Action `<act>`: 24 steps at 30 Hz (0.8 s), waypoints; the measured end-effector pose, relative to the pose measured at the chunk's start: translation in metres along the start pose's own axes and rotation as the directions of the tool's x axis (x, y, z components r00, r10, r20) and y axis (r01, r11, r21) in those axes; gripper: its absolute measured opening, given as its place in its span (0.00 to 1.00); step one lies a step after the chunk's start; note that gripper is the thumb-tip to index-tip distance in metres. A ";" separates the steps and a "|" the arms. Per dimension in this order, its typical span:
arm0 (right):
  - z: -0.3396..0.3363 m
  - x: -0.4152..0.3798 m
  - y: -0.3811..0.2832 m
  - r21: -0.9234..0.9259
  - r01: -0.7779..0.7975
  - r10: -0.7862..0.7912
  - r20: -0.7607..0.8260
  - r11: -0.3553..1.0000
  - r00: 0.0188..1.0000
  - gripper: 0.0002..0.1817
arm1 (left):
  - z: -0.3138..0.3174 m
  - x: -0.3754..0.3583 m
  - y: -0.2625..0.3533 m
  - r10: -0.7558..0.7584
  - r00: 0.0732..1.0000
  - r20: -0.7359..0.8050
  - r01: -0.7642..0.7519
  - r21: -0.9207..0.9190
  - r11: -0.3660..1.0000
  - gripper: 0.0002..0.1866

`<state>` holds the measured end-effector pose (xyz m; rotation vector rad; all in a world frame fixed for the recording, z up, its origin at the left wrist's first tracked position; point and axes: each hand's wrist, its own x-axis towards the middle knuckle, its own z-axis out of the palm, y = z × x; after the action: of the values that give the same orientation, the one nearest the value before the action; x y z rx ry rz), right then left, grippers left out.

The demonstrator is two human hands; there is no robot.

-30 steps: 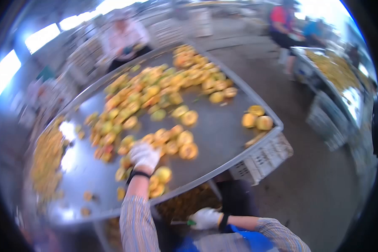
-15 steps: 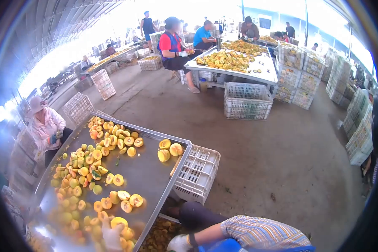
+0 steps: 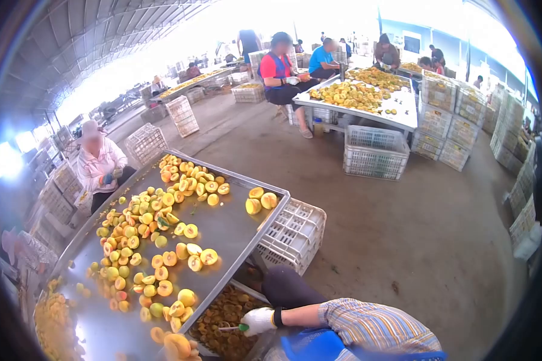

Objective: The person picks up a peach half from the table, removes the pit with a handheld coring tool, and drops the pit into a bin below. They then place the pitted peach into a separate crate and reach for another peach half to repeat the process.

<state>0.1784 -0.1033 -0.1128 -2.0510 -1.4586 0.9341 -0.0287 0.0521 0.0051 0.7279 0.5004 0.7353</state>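
Note:
My right hand (image 3: 259, 322), in a white glove with a black wristband, is closed around a small green-handled tool (image 3: 243, 327) with a thin pale shaft pointing left. It is just above a container of brown pits (image 3: 220, 310) beside the table's edge. My left hand is out of view. On the metal table (image 3: 229, 240) lie many yellow peaches, mostly cut in halves (image 3: 208, 257), some with reddish hollows. A blurred pile of halves (image 3: 177, 346) sits at the near corner. A small group of halves (image 3: 253, 206) rests near the far right corner.
A white plastic crate (image 3: 292, 234) stands against the table's right side. Across it, a person in a pink jacket (image 3: 102, 162) works. Another fruit-covered table (image 3: 403, 114) with seated people is behind, beside an open crate (image 3: 376, 150) and stacked crates (image 3: 436, 114).
My view has shifted, so the scene sits further right. My left hand, earlier among the peach halves, has left the view. My right hand has come up into sight with the green-handled tool.

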 end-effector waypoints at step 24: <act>-0.067 -0.082 -0.090 -0.103 0.047 -0.075 -0.294 0.994 0.953 0.27 | 0.069 -0.009 -0.072 -0.040 0.999 0.013 0.042 -0.269 0.962 0.28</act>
<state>0.1539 -0.1492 0.0158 -2.0928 -1.4150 0.5106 0.0402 -0.0212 -0.0021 0.4647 0.3977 0.7442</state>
